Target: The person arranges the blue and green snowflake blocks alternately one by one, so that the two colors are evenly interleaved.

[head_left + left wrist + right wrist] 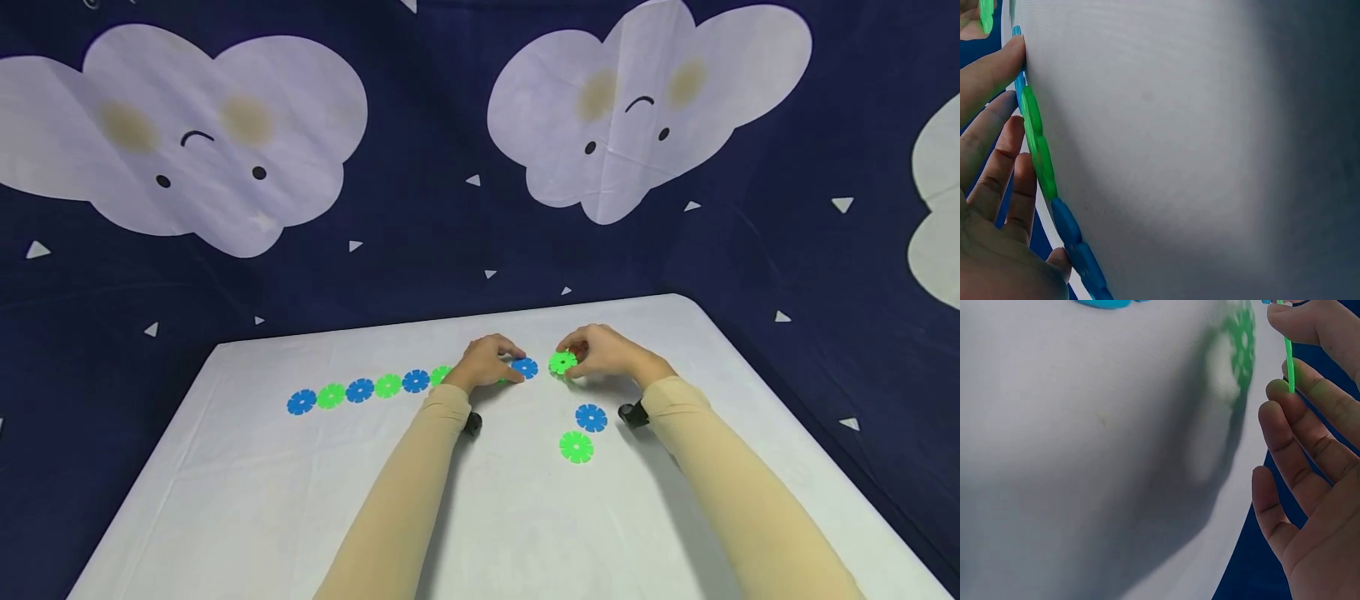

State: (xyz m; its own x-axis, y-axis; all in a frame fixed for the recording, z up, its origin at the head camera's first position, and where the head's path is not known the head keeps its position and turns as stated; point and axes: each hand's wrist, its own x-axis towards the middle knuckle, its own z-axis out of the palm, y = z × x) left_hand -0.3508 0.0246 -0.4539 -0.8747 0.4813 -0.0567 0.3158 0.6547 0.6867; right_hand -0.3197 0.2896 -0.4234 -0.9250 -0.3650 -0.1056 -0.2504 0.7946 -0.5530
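Observation:
A row of notched plastic interlocking discs, blue and green by turns, lies flat on the table; its near-left end is a blue disc (302,402). My left hand (483,363) holds the blue disc (524,367) at the row's right end, thumb and index finger at its edges, and covers part of the row. Just right of that, my right hand (603,353) pinches a green disc (562,362) between thumb and fingers. In the right wrist view this green disc (1290,362) stands edge-on, above its green-tinted shadow on the table.
A loose blue disc (591,417) and a loose green disc (576,447) lie flat in front of my right hand. The white-covered table (225,517) meets a dark blue curtain (420,275) with cloud prints at its back edge.

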